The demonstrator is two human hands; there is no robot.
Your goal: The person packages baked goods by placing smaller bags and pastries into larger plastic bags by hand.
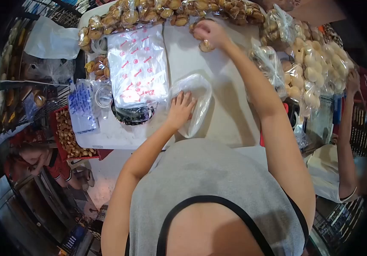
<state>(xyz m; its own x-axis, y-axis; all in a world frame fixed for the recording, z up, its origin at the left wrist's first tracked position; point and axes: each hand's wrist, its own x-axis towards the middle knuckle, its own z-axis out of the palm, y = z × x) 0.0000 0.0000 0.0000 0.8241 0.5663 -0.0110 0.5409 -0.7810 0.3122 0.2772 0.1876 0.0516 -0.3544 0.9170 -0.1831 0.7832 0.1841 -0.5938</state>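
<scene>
My left hand (182,110) lies on a clear plastic bag (201,104) on the white table, fingers spread and pressing it near its mouth. Stretched to the far side of the table, my right hand (211,33) has its fingers curled round a small clear pack of brown baked pieces (206,46). Part of that pack is hidden under the fingers. Beyond it runs a row of packed brown baked pieces (179,19). A stack of silvery printed plastic bags (138,64) lies left of my left hand.
Bags of pale round buns (311,72) are piled at the right. Tape rolls (103,97) and a blue-printed packet (83,106) sit at the left. A red crate (66,136) of brown pieces stands beside the table (230,106). Other people are at both sides.
</scene>
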